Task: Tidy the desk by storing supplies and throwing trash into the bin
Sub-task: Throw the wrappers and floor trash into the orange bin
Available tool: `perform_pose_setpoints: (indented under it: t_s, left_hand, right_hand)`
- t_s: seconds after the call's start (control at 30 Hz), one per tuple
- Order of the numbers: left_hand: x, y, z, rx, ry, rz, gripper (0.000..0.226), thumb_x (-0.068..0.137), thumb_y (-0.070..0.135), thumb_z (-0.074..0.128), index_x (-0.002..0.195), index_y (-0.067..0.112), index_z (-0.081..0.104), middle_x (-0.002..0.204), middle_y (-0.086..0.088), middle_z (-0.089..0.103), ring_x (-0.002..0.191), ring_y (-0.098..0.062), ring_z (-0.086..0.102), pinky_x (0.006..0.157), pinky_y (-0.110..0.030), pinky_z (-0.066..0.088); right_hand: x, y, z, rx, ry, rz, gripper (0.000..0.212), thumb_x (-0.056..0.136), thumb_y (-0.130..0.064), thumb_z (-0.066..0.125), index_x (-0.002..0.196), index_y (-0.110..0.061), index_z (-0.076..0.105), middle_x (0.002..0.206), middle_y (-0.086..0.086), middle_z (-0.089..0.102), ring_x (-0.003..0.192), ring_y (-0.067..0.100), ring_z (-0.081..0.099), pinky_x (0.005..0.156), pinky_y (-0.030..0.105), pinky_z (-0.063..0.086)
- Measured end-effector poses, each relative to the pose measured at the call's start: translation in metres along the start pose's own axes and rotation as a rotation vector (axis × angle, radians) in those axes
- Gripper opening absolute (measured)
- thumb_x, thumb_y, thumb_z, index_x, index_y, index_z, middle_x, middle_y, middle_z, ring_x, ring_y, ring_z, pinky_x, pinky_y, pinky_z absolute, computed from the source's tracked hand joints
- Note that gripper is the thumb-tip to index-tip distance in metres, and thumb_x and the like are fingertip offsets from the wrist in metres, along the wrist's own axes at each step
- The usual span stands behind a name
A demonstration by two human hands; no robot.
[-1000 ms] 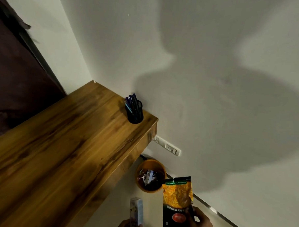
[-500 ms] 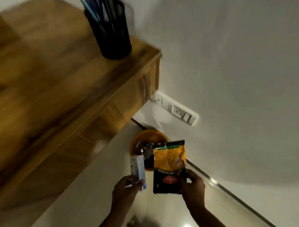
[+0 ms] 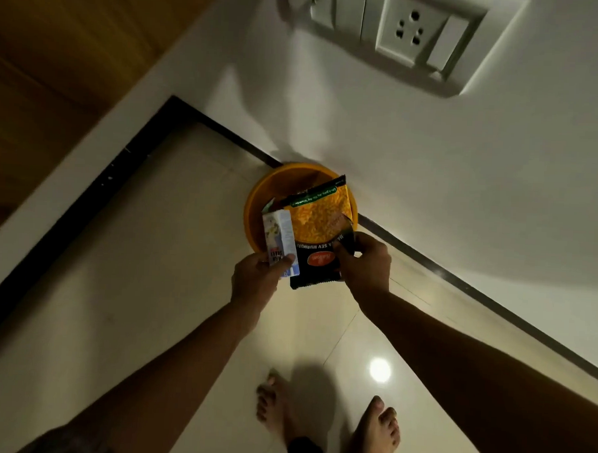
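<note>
From the head camera I look down at the orange bin (image 3: 257, 204) on the floor, pushed against the wall right where the dark skirting runs. I take the bin as my landmark.

My left hand (image 3: 254, 282) is on the near-left side of the bin, fingers and thumb curled round the lower end of a small white carton (image 3: 279, 237). The carton stands upright, its top over the bin's near rim. I judge it is gripped low so that it falls clear once I let go.

My right hand (image 3: 362, 266) is on the near-right side of the bin, pinching a snack packet (image 3: 316, 234) at its right edge between thumb and fingers. The packet hangs flat, with its yellow half over the bin's mouth and its black half just short of the rim. Holding it by one edge leaves most of it free to slide in.

Carton and packet sit side by side, touching or nearly so; I cannot tell which. Something pale shows in the bin behind the carton, too hidden to name.

Both pieces of trash are held above the bin, not yet dropped. Above the bin on the wall is a socket plate (image 3: 402, 35); to its far left is the desk's wooden side (image 3: 58, 61). My bare feet (image 3: 327, 419) stand near the bin.
</note>
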State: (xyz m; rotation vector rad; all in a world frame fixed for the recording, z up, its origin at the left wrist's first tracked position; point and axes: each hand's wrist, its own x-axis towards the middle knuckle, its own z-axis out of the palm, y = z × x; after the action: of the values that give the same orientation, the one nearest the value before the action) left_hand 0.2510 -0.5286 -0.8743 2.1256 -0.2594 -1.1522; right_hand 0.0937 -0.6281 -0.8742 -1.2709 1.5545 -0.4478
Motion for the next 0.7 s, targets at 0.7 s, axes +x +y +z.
perform_pose_setpoints:
  t_s: [0.7]
  left_hand:
    - [-0.008, -0.087, 0.056, 0.254, 0.199, 0.527, 0.031, 0.075, 0.0, 0.074, 0.102, 0.015, 0.068, 0.078, -0.002, 0.059, 0.071, -0.019, 0.056, 0.063, -0.033, 0.049]
  right_hand:
    - [0.027, 0.129, -0.033, 0.186, 0.15, 0.448, 0.025, 0.083, -0.03, 0.08, 0.101, -0.014, 0.074, 0.084, 0.004, 0.076, 0.074, 0.021, 0.075, 0.071, 0.042, 0.065]
